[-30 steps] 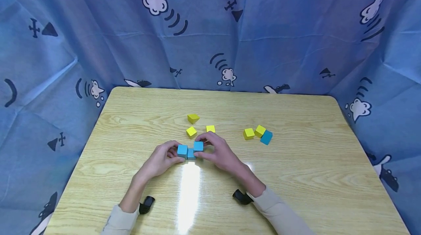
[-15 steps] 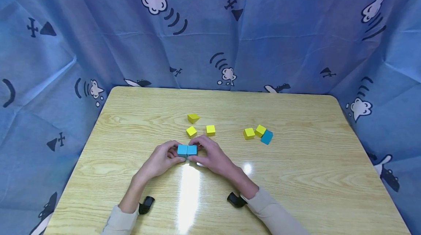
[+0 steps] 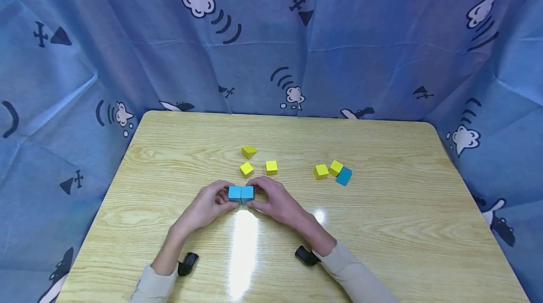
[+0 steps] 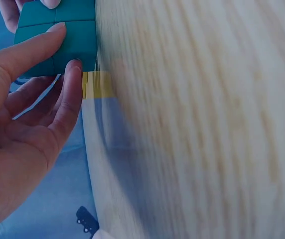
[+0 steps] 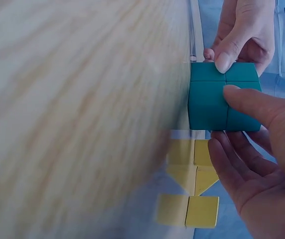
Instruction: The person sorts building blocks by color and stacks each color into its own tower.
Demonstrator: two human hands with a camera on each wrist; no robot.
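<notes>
Blue cubes stand on the wooden table as two touching stacks, each two cubes high. Around the left stack [image 3: 235, 193], my left hand [image 3: 205, 206] pinches with thumb in front and fingers behind. My right hand [image 3: 277, 201] grips the right stack [image 3: 247, 193] the same way, its thumb [image 5: 239, 94] lying by the seam between upper and lower cube. From the left wrist, the cubes [image 4: 77, 45] look teal and flush, with the left thumb [image 4: 53, 40] across their front. The fingers behind the stacks are partly hidden in the head view.
Just beyond the hands lie a yellow wedge-shaped block [image 3: 249, 152], a yellow cube [image 3: 246, 169] and another yellow cube [image 3: 271, 167]. Farther right, two yellow blocks [image 3: 321, 171] sit near a blue block [image 3: 344, 176]. A patterned blue curtain [image 3: 360, 58] surrounds the wooden table [image 3: 403, 208].
My right hand has moved left and set its blue cube on the lower one, against the left stack. Since then it has shifted only slightly. The left hand has stayed in place.
</notes>
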